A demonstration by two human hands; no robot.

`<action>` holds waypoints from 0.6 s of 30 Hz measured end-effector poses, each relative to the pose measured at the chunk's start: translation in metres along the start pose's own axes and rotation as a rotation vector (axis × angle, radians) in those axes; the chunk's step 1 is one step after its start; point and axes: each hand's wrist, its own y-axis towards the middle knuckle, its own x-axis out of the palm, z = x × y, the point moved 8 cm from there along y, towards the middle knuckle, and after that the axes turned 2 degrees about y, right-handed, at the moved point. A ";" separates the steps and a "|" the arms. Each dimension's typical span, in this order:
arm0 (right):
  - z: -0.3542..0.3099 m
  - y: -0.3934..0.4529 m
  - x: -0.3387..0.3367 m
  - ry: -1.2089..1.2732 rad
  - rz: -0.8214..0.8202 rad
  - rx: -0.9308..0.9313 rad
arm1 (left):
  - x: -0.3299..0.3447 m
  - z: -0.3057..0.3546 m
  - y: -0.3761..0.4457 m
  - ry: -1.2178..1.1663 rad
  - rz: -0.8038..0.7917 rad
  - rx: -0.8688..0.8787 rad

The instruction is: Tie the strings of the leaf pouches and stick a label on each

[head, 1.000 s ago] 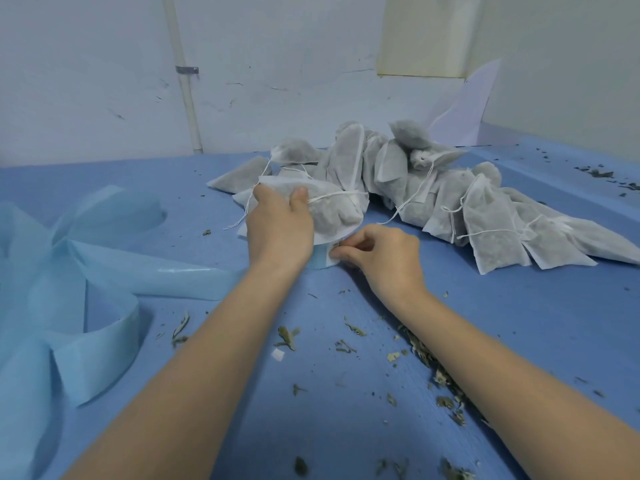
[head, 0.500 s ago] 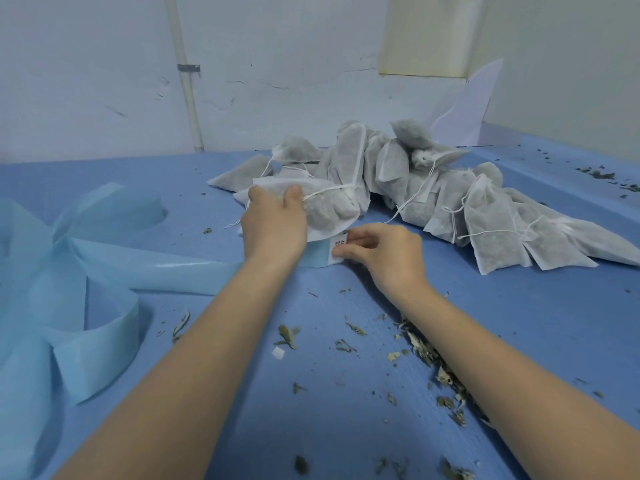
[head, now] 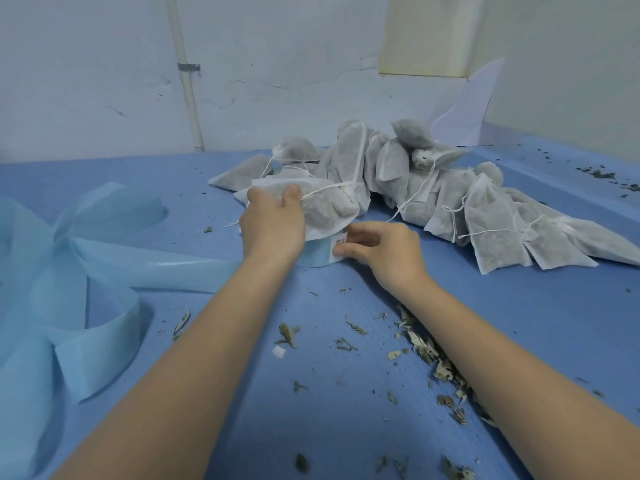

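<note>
My left hand (head: 272, 225) grips a white leaf pouch (head: 325, 206) with a tied string and holds it just above a roll of labels (head: 317, 252) on pale blue backing. To the right of the roll, my right hand (head: 384, 252) pinches a white printed label (head: 338, 245) at the roll's edge between thumb and fingers. Behind them lies a heap of several white pouches (head: 433, 188) filled with dried leaves, their strings hanging loose or tied.
A long pale blue backing strip (head: 79, 271) curls in loops across the left of the blue table (head: 536, 323). Dried leaf crumbs (head: 426, 348) are scattered near my right forearm. A white wall with a pipe (head: 187, 81) stands behind.
My right hand has drawn the label a little away from the roll, and its printed face now shows. My left hand with the pouch has barely shifted.
</note>
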 end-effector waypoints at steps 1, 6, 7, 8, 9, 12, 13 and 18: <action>0.001 0.001 -0.002 0.000 0.018 0.005 | 0.000 -0.001 0.000 -0.009 0.000 -0.005; 0.001 -0.001 -0.009 -0.004 0.084 0.014 | 0.002 -0.002 0.000 -0.022 -0.004 -0.005; 0.000 -0.002 -0.010 -0.015 0.109 0.007 | 0.002 -0.002 0.001 -0.025 -0.004 -0.006; -0.002 -0.003 -0.011 -0.040 0.135 -0.002 | 0.002 -0.002 0.001 -0.027 -0.002 -0.008; -0.003 -0.005 -0.012 -0.075 0.152 -0.010 | 0.002 -0.002 0.000 -0.027 0.000 -0.010; -0.012 -0.011 -0.004 -0.193 0.107 -0.063 | 0.002 -0.001 0.000 -0.018 0.008 -0.002; -0.015 -0.014 0.001 -0.215 0.062 -0.087 | 0.002 0.000 -0.001 -0.014 0.010 0.002; -0.032 -0.030 0.017 -0.216 -0.213 -0.179 | -0.001 0.004 -0.003 -0.005 0.036 0.056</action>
